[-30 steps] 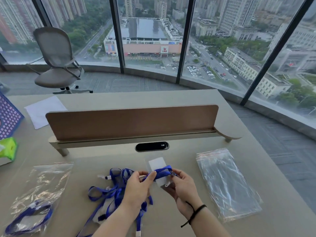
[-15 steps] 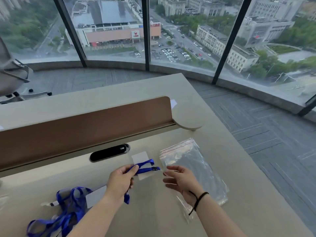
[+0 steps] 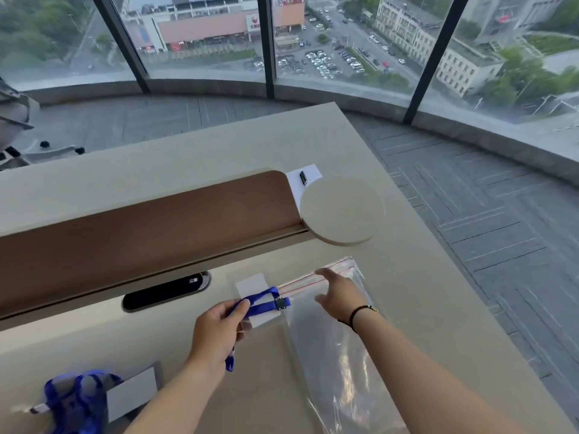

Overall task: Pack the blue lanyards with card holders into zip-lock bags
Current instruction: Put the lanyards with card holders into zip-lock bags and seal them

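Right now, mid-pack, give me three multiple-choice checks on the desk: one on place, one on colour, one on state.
1. Where is the zip-lock bag?
A. right of the held lanyard
B. behind the divider
C. on the floor

2. What colour is the lanyard strap?
A. red
B. blue
C. green

3. What is the left hand doing?
A. lying flat
B. gripping the lanyard
C. holding a pen

Answers: 1 A, it lies under the right hand. 2 B, the strap shows blue. 3 B, fingers curl round the strap.
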